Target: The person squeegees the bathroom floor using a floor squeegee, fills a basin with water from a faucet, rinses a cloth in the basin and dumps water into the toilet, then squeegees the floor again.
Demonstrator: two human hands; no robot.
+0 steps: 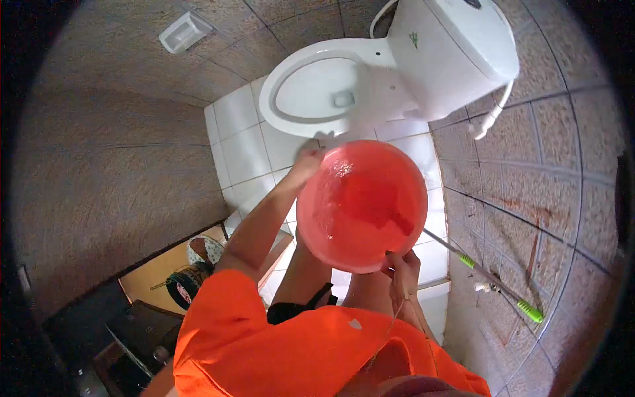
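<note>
Pinching the rim of the red basin (314, 218), my right grip (403, 268) is on the side away from the toilet (390, 73). Its thumb is on the edge and its other fingers are partly tucked out of sight. My left grip (309, 162) is at the rim on the toilet side, so it is the one nearer the toilet. It is smudgy, and from my seat far off I cannot tell if it is squeezing the rim or just touching it. The basin looks lifted above the floor tiles (241, 155), between the two grips and near the toilet. It is round, so it has no long way. A line from grip to grip slants across it toward the toilet.

Inside is a wet shine that looks like water (370, 198), but I cannot tell how deep it goes. I cannot see the basin's underside. A stick with green bits (493, 280) points away from the toilet, and one end is hidden behind the basin. The toilet's tank is cut off at the top. Dark things (142, 324), far from the toilet, are too dim to name.
</note>
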